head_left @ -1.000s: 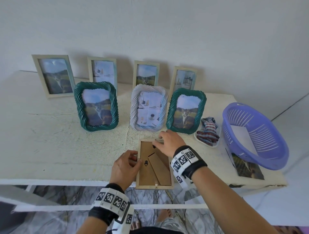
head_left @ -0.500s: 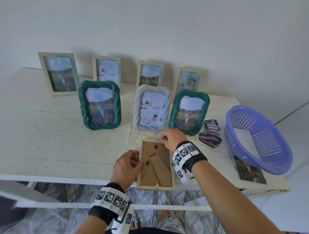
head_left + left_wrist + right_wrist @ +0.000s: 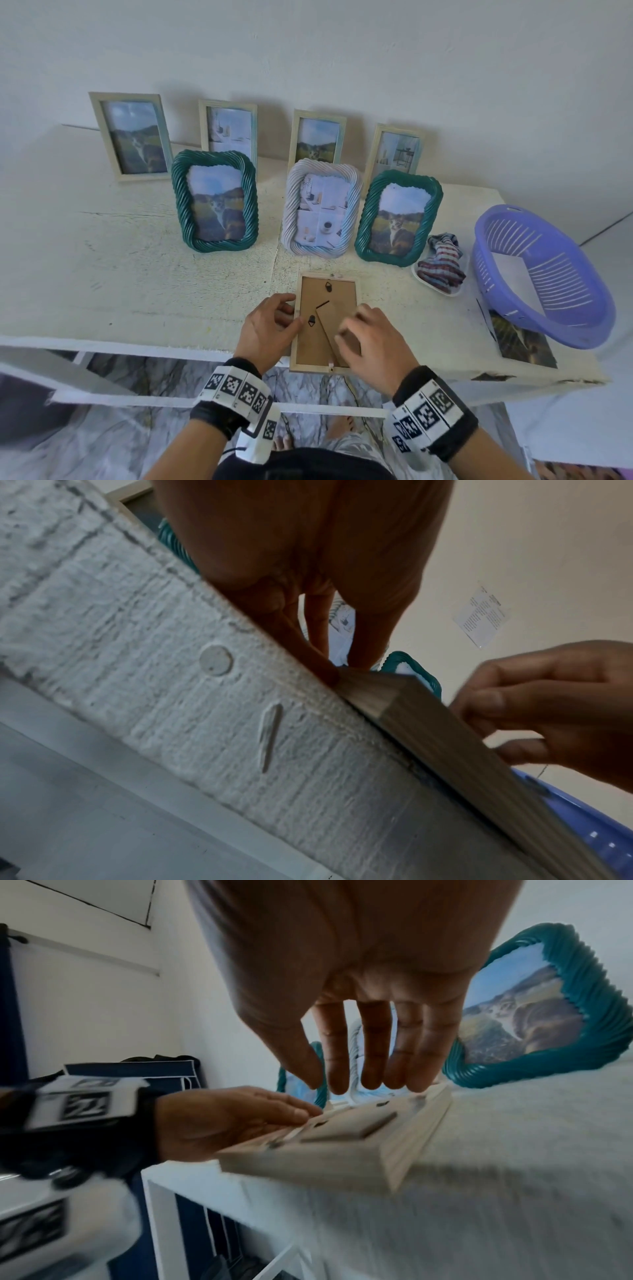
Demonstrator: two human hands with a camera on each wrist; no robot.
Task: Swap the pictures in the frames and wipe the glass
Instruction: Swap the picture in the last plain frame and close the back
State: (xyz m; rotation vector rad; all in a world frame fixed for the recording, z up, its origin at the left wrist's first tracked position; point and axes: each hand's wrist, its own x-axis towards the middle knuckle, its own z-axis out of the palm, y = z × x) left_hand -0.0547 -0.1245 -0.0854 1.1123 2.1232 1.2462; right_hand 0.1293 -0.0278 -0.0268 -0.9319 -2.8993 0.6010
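Under both hands' fingers, a face-down frame [image 3: 327, 320] lies; left fingers [image 3: 286, 313] pinch its edge, right fingers [image 3: 373, 1056] hover apart; turn clips gently.

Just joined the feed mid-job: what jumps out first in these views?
A pale wooden picture frame lies face down at the table's near edge, brown backing board up, left hand at its left side and right hand over its stand. Behind it stand three twisted rope-style frames, two teal and one white. A purple plastic basket sits far right.
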